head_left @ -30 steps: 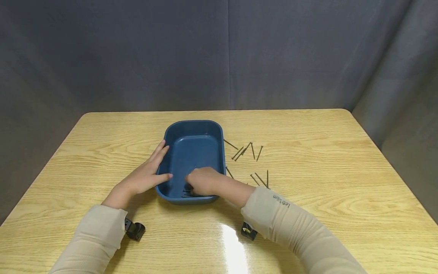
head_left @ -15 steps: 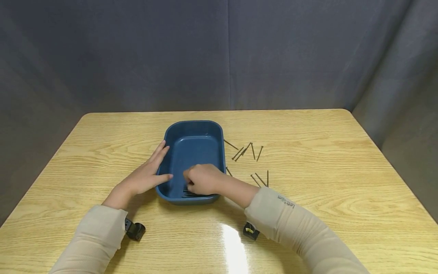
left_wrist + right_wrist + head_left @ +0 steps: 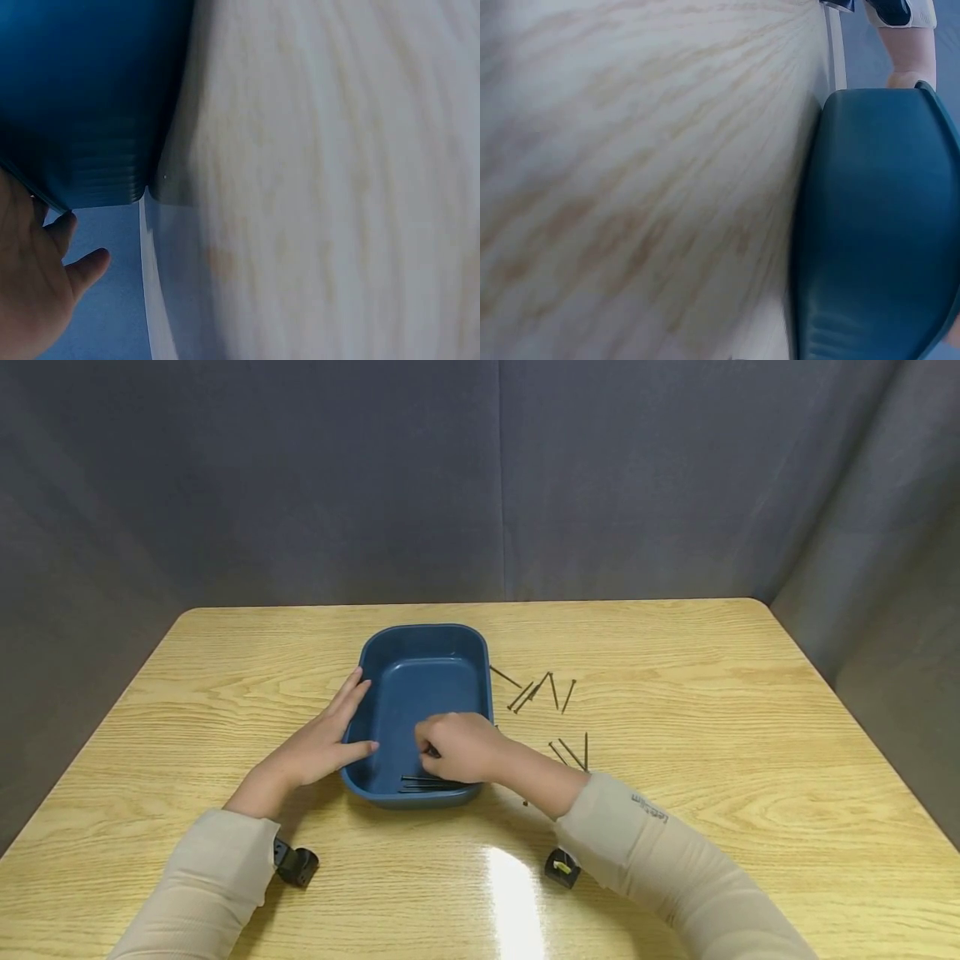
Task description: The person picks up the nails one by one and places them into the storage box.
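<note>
A blue rectangular tray (image 3: 427, 689) stands on the wooden table. My left hand (image 3: 318, 743) rests with spread, straight fingers along its left rim, the thumb reaching over the near-left corner. Inside the tray, along its near wall, several dark nails (image 3: 429, 784) lie side by side. Just above them is my right hand (image 3: 461, 747), its fingers curled and turned down; I cannot tell whether a nail is between them. The left wrist view shows the left hand (image 3: 34, 270) at the tray's rim. In the right wrist view the tray's side (image 3: 874, 225) hides the right fingers.
Several loose nails (image 3: 555, 691) lie on the table (image 3: 712, 710) right of the tray, with more (image 3: 573, 753) nearer the right forearm, partly covered by it. Black wrist cameras hang under both sleeves. A grey curtain (image 3: 480, 485) closes off the back.
My right hand has drawn slightly back to the right and up from the nails in the tray, so more of them show. The left hand and the tray have stayed put.
</note>
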Action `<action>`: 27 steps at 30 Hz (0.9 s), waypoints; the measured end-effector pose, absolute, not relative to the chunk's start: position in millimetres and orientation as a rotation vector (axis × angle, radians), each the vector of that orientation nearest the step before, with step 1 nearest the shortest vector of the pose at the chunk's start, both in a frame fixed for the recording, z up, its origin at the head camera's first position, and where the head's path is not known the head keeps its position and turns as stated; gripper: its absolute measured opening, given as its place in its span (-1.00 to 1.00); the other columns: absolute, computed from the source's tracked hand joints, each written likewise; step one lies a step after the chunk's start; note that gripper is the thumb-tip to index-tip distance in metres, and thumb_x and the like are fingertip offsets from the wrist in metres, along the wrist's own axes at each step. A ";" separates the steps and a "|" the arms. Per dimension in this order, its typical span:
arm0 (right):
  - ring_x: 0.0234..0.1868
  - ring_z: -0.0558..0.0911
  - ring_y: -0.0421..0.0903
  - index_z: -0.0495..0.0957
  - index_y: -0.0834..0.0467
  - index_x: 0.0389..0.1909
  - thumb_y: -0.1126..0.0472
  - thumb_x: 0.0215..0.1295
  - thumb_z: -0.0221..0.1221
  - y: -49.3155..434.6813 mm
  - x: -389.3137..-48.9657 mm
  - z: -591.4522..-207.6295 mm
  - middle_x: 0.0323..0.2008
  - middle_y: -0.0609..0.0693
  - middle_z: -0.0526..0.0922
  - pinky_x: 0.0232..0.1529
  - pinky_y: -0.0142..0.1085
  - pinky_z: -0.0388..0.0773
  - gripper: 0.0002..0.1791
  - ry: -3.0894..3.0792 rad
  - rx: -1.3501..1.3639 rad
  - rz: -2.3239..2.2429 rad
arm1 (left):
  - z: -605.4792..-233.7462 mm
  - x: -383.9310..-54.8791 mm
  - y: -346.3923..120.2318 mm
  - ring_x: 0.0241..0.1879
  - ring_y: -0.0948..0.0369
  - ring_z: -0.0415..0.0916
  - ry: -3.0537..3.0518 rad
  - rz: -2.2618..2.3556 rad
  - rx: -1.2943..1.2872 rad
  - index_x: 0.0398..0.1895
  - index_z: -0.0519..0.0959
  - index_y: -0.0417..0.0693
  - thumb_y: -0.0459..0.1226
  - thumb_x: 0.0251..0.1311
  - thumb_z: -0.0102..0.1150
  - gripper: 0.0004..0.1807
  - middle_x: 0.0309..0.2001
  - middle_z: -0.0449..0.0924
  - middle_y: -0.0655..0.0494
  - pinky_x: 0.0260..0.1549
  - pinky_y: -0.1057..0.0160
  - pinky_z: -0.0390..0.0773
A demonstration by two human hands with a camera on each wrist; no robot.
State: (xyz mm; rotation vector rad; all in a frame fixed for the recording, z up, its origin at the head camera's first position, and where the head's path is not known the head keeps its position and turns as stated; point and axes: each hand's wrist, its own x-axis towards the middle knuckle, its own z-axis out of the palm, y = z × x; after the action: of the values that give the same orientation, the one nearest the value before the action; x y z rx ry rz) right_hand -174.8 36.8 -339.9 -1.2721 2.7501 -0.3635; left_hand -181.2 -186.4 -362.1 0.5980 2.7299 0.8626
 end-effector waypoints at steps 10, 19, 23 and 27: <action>-0.55 0.35 -0.25 0.46 0.08 -0.45 0.19 0.12 0.04 44.7 -168.6 -335.9 -0.52 -0.16 0.39 -0.55 -0.44 0.27 -0.94 2.772 -1.282 -0.448 | -361.8 -181.7 -185.9 0.27 -0.04 -0.31 2.728 0.866 0.609 0.33 -0.30 -0.02 -0.07 0.10 0.00 -0.13 0.31 -0.58 0.25 0.02 -0.20 0.00; -0.46 0.42 -0.26 0.47 0.09 -0.43 0.19 0.12 0.06 51.2 -164.5 -333.8 -0.45 -0.11 0.48 -0.47 -0.44 0.35 -0.93 2.779 -1.270 -0.544 | -362.7 -182.5 -186.2 0.27 -0.03 -0.31 2.734 0.868 0.607 0.34 -0.29 -0.02 -0.07 0.09 0.00 -0.12 0.31 -0.57 0.25 0.03 -0.19 0.00; -0.44 0.43 -0.27 0.47 0.10 -0.42 0.20 0.12 0.05 53.7 -163.0 -333.5 -0.44 -0.09 0.50 -0.45 -0.45 0.35 -0.93 2.788 -1.286 -0.585 | -362.7 -182.2 -186.4 0.27 -0.03 -0.31 2.734 0.871 0.607 0.34 -0.28 -0.03 -0.07 0.09 0.01 -0.12 0.31 -0.57 0.24 0.03 -0.19 0.00; -0.48 0.41 -0.27 0.47 0.10 -0.44 0.22 0.12 0.06 56.6 -161.2 -332.4 -0.48 -0.11 0.48 -0.48 -0.45 0.34 -0.95 2.789 -1.317 -0.651 | -363.3 -181.8 -186.7 0.27 -0.03 -0.30 2.737 0.867 0.606 0.34 -0.28 -0.02 -0.07 0.09 0.01 -0.12 0.31 -0.57 0.24 0.02 -0.19 0.01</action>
State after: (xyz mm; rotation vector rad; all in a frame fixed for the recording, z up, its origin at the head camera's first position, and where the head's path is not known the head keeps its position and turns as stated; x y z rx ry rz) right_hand -161.2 56.6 -332.4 -1.3170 2.7888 -0.6511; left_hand -181.8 -186.7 -363.3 0.6059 2.7367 0.8670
